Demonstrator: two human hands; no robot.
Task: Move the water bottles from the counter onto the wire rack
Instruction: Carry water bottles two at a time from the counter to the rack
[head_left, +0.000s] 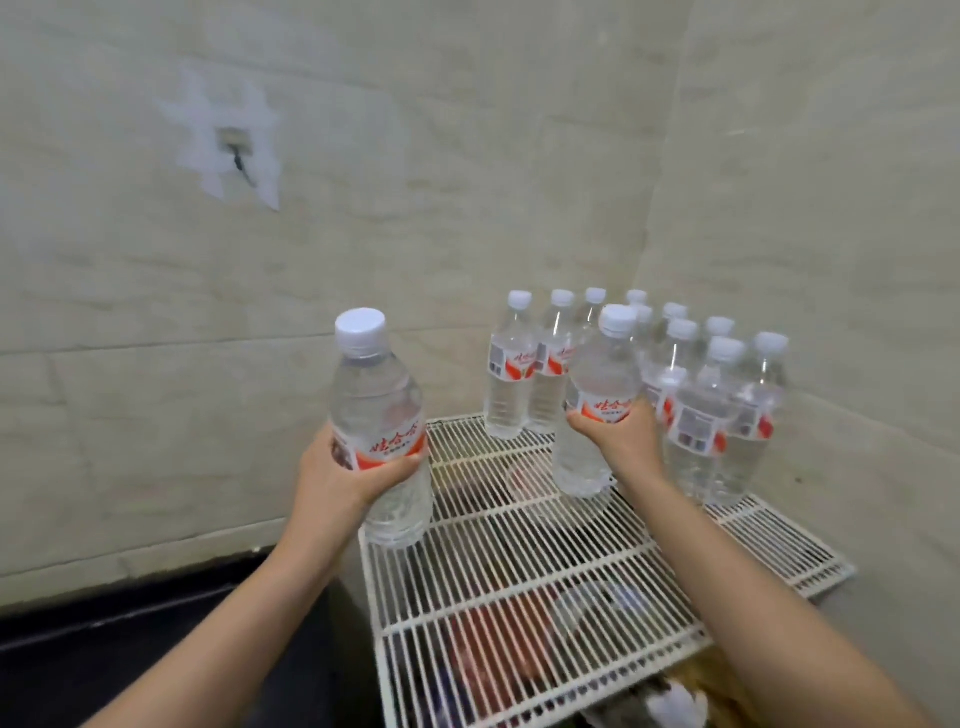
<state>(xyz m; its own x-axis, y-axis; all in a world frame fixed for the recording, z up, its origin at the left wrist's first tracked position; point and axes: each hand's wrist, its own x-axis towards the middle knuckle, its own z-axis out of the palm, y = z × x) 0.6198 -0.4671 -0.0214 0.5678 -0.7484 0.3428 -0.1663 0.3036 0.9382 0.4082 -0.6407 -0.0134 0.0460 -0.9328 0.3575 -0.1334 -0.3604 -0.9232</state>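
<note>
My left hand (343, 470) grips a clear water bottle (376, 395) with a white cap and red label, held upright above the left edge of the white wire rack (524, 566). My right hand (621, 434) grips a second water bottle (597, 379) round its label, its base at or just above the rack's middle. Several more bottles (706, 410) stand upright in rows at the rack's far right corner, and two bottles (514, 374) stand at the back.
The rack sits in a corner of beige tiled walls (467, 182). A dark counter (130, 660) lies at lower left. Red and dark items show blurred under the rack's wires. A patched hole marks the left wall (234, 145).
</note>
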